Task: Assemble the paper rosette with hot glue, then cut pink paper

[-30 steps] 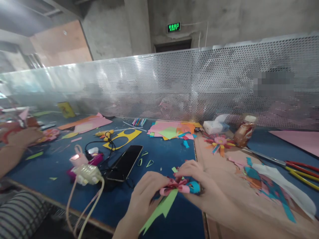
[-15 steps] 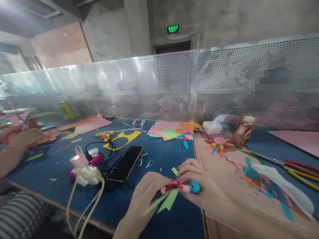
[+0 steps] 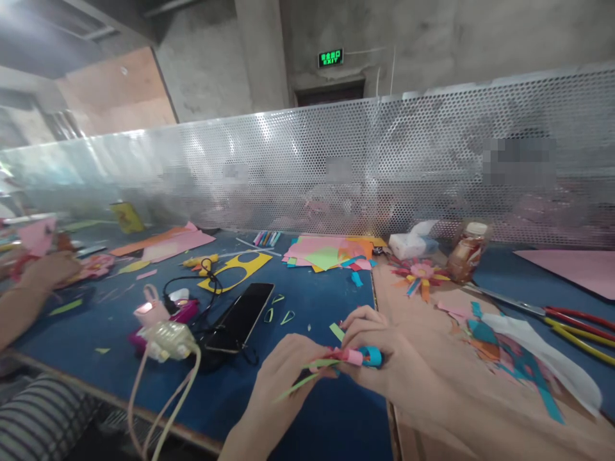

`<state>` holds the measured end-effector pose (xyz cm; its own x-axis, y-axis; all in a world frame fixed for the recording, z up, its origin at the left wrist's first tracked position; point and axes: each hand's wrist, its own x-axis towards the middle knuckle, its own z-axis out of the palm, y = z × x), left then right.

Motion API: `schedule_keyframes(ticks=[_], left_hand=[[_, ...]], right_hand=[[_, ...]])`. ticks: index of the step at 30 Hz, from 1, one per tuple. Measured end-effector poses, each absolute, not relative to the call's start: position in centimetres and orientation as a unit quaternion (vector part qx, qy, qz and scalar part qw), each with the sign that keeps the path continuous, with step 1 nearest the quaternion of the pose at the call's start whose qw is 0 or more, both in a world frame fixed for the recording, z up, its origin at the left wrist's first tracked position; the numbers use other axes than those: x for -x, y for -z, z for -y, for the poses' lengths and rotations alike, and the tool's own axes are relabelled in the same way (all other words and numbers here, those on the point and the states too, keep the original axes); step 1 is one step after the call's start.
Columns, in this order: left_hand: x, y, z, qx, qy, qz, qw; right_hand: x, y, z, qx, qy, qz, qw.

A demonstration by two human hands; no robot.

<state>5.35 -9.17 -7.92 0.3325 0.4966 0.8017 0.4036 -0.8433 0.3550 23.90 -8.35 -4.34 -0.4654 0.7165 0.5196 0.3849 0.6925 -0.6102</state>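
A paper piece (image 3: 354,356) of curled pink and blue loops (image 3: 372,356) sits at lower centre between the left hand (image 3: 288,368) and right hand (image 3: 377,339), both pinching it with bent fingers above the blue surface (image 3: 192,400). Top centre, a lit sign (image 3: 330,58) reads "EXIT".

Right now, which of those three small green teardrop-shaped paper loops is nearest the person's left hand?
The rightmost green paper loop, just beyond the left hand; the other two lie closer to the black rectangular phone.
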Motion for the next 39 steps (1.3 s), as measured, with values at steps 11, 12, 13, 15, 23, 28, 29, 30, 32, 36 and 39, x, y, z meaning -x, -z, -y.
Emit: schedule_keyframes(ticks=[11, 12, 13, 15, 23, 28, 29, 30, 32, 36, 39], left_hand=[[-5.3, 7.5, 9.2, -0.808, -0.513, -0.272, 0.104], [-5.3, 7.5, 9.2, -0.808, -0.512, -0.271, 0.103], [-5.2, 7.6, 9.2, -0.809, -0.512, -0.271, 0.103], [-5.0, 7.8, 9.1, -0.81, -0.511, -0.269, 0.104], [-4.8, 8.8, 8.8, -0.786, -0.502, -0.332, 0.14], [-5.4, 8.5, 8.1, -0.652, -0.491, -0.485, 0.315], [-5.4, 8.3, 8.1, -0.61, -0.495, -0.5, 0.366], [-5.4, 8.1, 8.1, -0.567, -0.498, -0.5, 0.425], [-5.4, 7.7, 8.3, -0.499, -0.49, -0.452, 0.554], [-5.7, 7.1, 8.8, -0.486, -0.428, -0.355, 0.674], [-6.2, 6.8, 9.0, -0.528, -0.408, -0.372, 0.645]], right_hand=[[-24.2, 5.3, 7.8, 0.316, -0.13, 0.848, 0.404], [-24.2, 5.3, 7.8, 0.313, -0.119, 0.852, 0.403], [-24.2, 5.3, 7.7, 0.31, -0.11, 0.854, 0.402], [-24.2, 5.1, 7.7, 0.306, -0.1, 0.857, 0.401], [-25.5, 4.1, 7.9, 0.258, 0.049, 0.871, 0.416], [-27.4, 1.9, 8.4, 0.224, 0.269, 0.885, 0.308], [-27.5, 1.6, 8.5, 0.208, 0.305, 0.88, 0.298], [-27.4, 1.4, 8.6, 0.193, 0.334, 0.874, 0.296], [-27.2, 1.4, 8.6, 0.173, 0.367, 0.862, 0.303], [-26.7, 2.4, 8.1, 0.164, 0.379, 0.852, 0.322], [-26.7, 3.4, 7.4, 0.15, 0.364, 0.847, 0.357]])
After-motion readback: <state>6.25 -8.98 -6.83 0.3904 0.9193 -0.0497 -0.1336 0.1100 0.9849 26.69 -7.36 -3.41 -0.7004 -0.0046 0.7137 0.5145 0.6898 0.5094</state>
